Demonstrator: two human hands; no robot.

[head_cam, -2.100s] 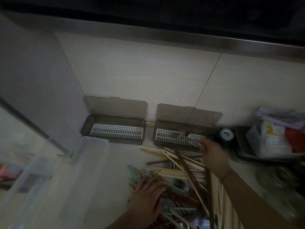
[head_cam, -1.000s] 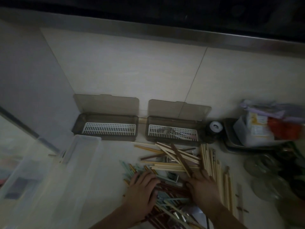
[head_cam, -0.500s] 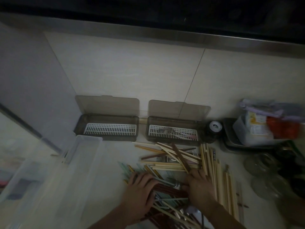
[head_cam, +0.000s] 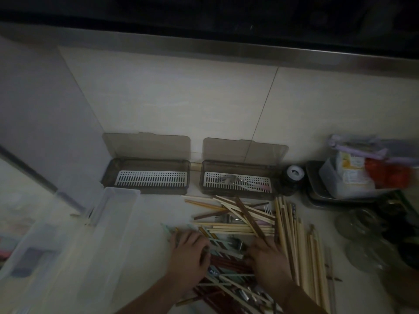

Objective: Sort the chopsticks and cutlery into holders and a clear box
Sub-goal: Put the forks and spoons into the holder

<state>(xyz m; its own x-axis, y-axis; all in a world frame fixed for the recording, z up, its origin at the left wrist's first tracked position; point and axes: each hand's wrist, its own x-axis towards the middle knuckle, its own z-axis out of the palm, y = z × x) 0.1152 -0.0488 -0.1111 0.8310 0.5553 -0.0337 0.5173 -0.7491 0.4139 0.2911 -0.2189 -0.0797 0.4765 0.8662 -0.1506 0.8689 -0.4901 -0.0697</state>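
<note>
A heap of chopsticks (head_cam: 240,225), pale wood and dark brown, lies on the counter mixed with metal cutlery (head_cam: 234,243). My left hand (head_cam: 189,252) rests palm down on the heap's left side. My right hand (head_cam: 267,257) lies on the heap beside it; its fingertips are hidden among the sticks. Two smoky lidded holders stand open at the wall: the left holder (head_cam: 145,177) shows only its white grate, the right holder (head_cam: 235,183) has a fork and a pink-handled piece in it. A clear box (head_cam: 97,234) stands at the left.
A row of pale chopsticks (head_cam: 301,245) lies apart at the right. A small dark jar with a white lid (head_cam: 293,175) stands beside the right holder. A dark tray (head_cam: 317,191) with packets and glass jars (head_cam: 358,225) crowd the right side.
My right hand has come back from the right holder, leaving a fork there, and now lies on the heap. My left hand has shifted slightly on the heap.
</note>
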